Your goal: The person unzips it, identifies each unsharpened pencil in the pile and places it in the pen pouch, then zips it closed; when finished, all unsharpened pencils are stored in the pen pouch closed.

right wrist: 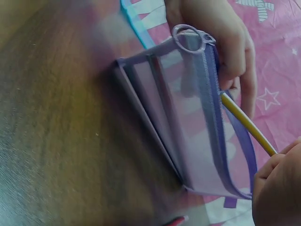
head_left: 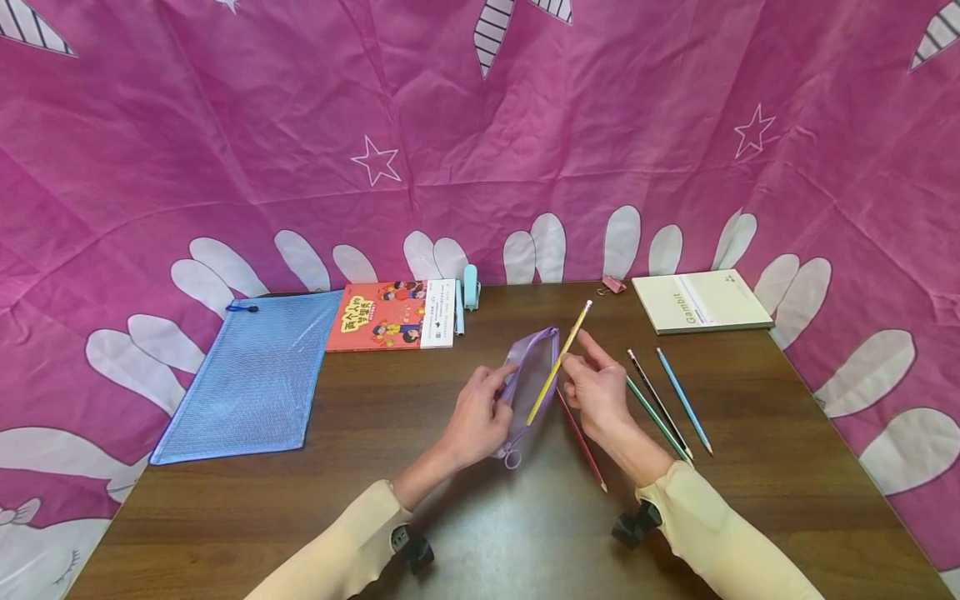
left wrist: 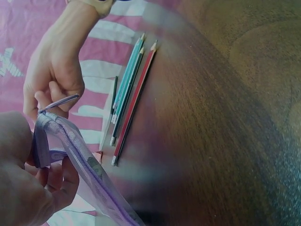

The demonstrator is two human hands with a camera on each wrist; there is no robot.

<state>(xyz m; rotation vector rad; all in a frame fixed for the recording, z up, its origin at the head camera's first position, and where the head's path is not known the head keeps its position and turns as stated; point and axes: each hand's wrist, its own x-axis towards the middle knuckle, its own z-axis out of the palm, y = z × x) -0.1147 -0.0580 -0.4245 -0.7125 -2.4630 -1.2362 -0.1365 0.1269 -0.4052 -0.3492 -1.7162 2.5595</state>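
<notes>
My left hand (head_left: 477, 417) grips one side of a purple zip pencil pouch (right wrist: 188, 127), whose mouth gapes between its zip edges. A ring-shaped zip pull (right wrist: 188, 38) hangs at the pouch's near end. My right hand (head_left: 597, 389) pinches a yellow pencil (head_left: 558, 362) near its eraser end; its lower end dips into the pouch's mouth. Through the mesh, a dark, slim item (right wrist: 162, 84) shows. A red pencil (head_left: 582, 442) lies on the table between the pouch and my right forearm. Right of that hand lie a green pencil (head_left: 660, 421), a black pencil (head_left: 660, 402) and a blue pencil (head_left: 684, 400).
On the left lies a blue mesh zip folder (head_left: 247, 383), beside a red picture book (head_left: 382, 317). A light-blue stapler (head_left: 471, 287) stands at the back edge. A pink binder clip (head_left: 614, 284) and a cream notebook (head_left: 701, 302) lie at the back right.
</notes>
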